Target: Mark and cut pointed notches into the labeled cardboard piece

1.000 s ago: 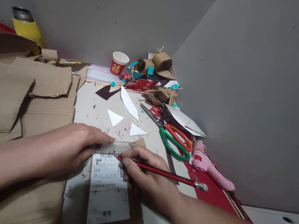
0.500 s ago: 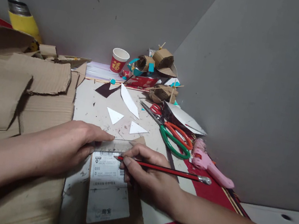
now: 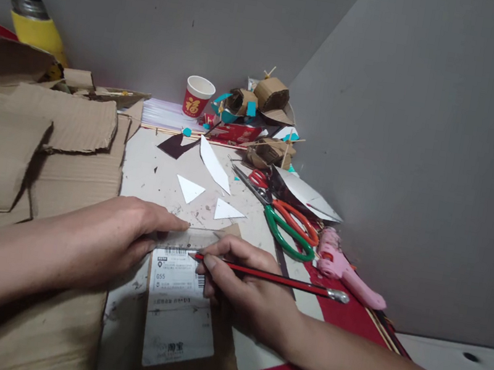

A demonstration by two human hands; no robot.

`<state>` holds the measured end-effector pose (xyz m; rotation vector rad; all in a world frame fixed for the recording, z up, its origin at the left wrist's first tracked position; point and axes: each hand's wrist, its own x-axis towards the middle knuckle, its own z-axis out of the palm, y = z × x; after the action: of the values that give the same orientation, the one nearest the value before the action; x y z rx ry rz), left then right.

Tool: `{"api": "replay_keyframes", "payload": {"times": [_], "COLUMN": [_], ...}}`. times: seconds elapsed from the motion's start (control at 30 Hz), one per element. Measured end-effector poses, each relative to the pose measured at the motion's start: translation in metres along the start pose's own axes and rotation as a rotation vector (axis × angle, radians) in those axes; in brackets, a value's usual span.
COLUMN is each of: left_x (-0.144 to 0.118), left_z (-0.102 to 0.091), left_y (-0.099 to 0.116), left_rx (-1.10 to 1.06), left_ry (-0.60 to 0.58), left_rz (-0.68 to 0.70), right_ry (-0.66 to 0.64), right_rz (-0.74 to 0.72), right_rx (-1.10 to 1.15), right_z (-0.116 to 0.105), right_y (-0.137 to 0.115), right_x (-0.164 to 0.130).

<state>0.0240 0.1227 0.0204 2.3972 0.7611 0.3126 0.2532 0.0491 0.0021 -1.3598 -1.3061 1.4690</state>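
Now right hand [image 3: 248, 295] fingers tight around red pencil [image 3: 270, 277], left hand [image 3: 119, 240] flat on clear ruler [image 3: 189, 239] over cardboard piece [image 3: 187, 351].

Matt corrugated cardboard piece [image 3: 195, 364] is carrying a smooth white paper label [image 3: 177, 314] — the red pencil [image 3: 261, 275] is showing a shiny metal ferrule.

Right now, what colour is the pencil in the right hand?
Red with thin dark stripes and a silver metal end; the pencil in the right hand shows in the head view.
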Motion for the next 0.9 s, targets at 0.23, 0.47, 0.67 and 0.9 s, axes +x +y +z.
{"api": "replay_keyframes", "payload": {"times": [0.23, 0.47, 0.67, 0.9], "left_x": [0.0009, 0.0019, 0.0014, 0.0019], "left_z": [0.0007, 0.0005, 0.0000, 0.0007], "left_y": [0.0005, 0.0009, 0.0014, 0.0008], "left_rx": [-0.033, 0.000, 0.016, 0.014], "left_ry": [0.023, 0.008, 0.002, 0.014], "left_rz": [-0.009, 0.003, -0.012, -0.012], "right_ry": [-0.010, -0.020, 0.004, -0.010], "right_rz": [-0.014, -0.034, 0.013, 0.025], "right_rx": [0.007, -0.016, 0.023, -0.022], "right_z": [0.0002, -0.0009, 0.0000, 0.0001], "right_y": [0.0008, 0.0018, 0.0014, -0.0037], "right_x": [-0.0005, -0.0006, -0.0008, -0.0014]}}
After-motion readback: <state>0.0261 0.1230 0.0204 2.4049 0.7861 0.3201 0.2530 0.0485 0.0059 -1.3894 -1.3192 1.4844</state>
